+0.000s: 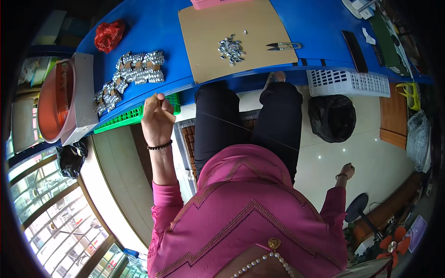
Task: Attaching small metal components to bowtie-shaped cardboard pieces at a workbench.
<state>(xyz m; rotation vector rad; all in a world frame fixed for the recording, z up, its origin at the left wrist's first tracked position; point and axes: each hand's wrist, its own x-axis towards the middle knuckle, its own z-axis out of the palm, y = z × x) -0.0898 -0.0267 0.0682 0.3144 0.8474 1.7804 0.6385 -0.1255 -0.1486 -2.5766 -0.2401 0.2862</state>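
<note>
A thin thread runs taut and slanting across my dark trousers, in line with both hands. My left hand, with a dark bead bracelet at the wrist, is raised by the table's front edge, its fingers closed in a pinch on one end of the line. Far out to the right, my right hand is closed too, at the thread's other end. Its fingertips are too small to make out. Silvery faceted beads lie in a loose heap on a cardboard sheet, beside thread snips.
Bundled silvery bead strings and a red plastic bag lie on the blue table. An orange basin stands left. Below the table are a green basket, a white basket and a black-lined bin.
</note>
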